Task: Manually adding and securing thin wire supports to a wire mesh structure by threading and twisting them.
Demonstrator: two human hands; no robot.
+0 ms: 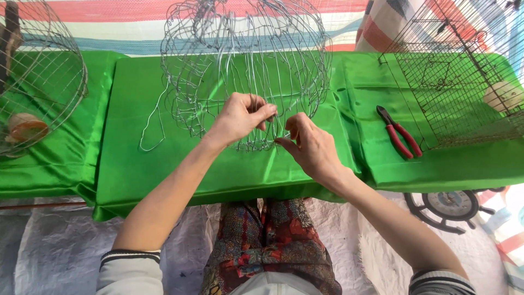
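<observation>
1. The round wire frame [245, 71] sits on the middle green-covered table [131, 164], tilted toward me, its near lower edge right under my fingers.
2. My left hand [240, 117]: thumb and forefinger closed in a pinch on a thin wire strand at the frame's lower rim, other fingers curled in.
3. My right hand [311, 145]: fingertips drawn together, nipping the same stretch of wire just beside the left pinch. The hands are near each other, not touching.
4. My judgement: left should hold firm as the anchor and right do the bending, close to the joint, so neighbouring ribs don't distort.
5. A loose bent wire [153, 128] lies on the cloth left of the frame, apart from both hands.
6. Red-handled pliers [398, 133] rest on the right table, well apart; worth taking up if fingers can't tighten the turn.
7. A rectangular mesh cage [464, 82] stands at right, a round wire basket [38, 82] at far left.
</observation>
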